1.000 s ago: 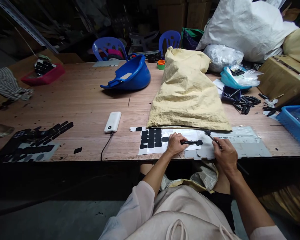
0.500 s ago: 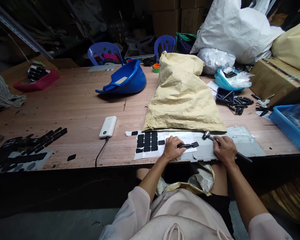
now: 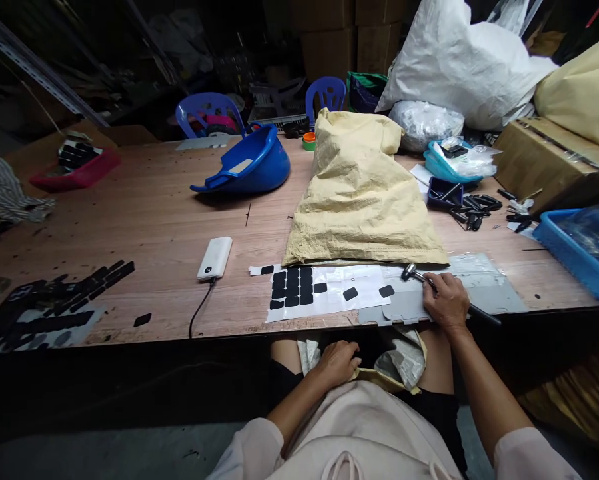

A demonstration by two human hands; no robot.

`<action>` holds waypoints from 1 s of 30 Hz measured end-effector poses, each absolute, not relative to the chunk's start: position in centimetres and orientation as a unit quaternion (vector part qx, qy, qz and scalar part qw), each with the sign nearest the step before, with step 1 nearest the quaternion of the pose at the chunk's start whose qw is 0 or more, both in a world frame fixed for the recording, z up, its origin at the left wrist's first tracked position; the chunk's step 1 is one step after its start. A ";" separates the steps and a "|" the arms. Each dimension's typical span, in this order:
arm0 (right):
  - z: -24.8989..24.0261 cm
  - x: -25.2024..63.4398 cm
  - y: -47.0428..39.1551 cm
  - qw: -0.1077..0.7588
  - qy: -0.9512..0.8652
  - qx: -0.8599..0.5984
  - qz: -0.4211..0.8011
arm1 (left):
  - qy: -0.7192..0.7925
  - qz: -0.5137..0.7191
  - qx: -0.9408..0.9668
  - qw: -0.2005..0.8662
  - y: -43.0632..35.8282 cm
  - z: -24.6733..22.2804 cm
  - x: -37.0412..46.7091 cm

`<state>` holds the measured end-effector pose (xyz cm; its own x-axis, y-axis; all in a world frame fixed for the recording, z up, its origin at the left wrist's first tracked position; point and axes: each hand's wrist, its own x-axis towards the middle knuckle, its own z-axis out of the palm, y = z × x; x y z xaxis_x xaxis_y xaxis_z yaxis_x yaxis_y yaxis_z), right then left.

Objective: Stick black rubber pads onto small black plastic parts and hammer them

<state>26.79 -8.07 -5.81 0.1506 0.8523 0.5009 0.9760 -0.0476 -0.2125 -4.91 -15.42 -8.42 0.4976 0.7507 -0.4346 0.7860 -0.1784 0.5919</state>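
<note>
My right hand (image 3: 446, 300) is wrapped round the dark handle of a small hammer (image 3: 412, 273), whose metal head rests over the grey board (image 3: 484, 290) at the table's front edge. Below that edge, my left hand (image 3: 338, 364) hangs over my lap at the mouth of a yellow and silvery bag (image 3: 404, 363). Its fingers are curled, and whatever is in them is hidden. A white backing sheet (image 3: 336, 310) on the table carries rows of black rounded stickers (image 3: 292, 287). Two loose black pieces, one of them a rounded patch (image 3: 386, 291), lie to the right of the rows.
A large yellow sack (image 3: 364, 193) lies just behind the sheet. To its left are a white power bank (image 3: 214, 258) with a cable and a blue basin (image 3: 254, 163). Black handle-like parts (image 3: 474, 208) and a blue tray (image 3: 579, 250) are on the right.
My left hand has left the table and dropped to the bag on my lap. The slim black tool-like piece it held is gone from the sheet. My right hand keeps the hammer in place.
</note>
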 end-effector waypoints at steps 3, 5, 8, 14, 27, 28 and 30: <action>-5.9 26.8 -8.1 0.261 -0.639 -0.714 -0.120 | 0.413 0.017 0.787 0.458 -13.7 -6.2 -4.4; -5.9 26.8 -8.1 0.263 -0.638 -0.713 -0.121 | 0.379 0.092 0.779 0.491 -11.6 -3.9 -3.5; -6.0 26.8 -8.0 0.266 -0.638 -0.712 -0.121 | 0.448 0.196 0.778 0.396 -6.9 -1.2 -1.6; -5.9 26.7 -8.0 0.265 -0.643 -0.709 -0.117 | 0.559 0.113 0.793 0.214 1.9 0.5 1.4; -5.8 26.5 -8.3 0.263 -0.643 -0.709 -0.119 | 0.627 0.105 0.745 0.202 4.9 1.7 6.1; -5.8 26.5 -8.3 0.263 -0.644 -0.708 -0.122 | 0.642 0.098 0.732 0.207 4.8 1.5 6.6; -5.8 26.5 -8.3 0.264 -0.646 -0.705 -0.128 | 0.662 0.097 0.710 0.220 4.6 1.1 7.2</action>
<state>26.53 -8.28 -5.84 0.1329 0.8427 0.5217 0.9781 -0.0263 -0.2067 7.19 4.60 1.13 0.1057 0.9826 -0.1530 0.8974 -0.0280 0.4402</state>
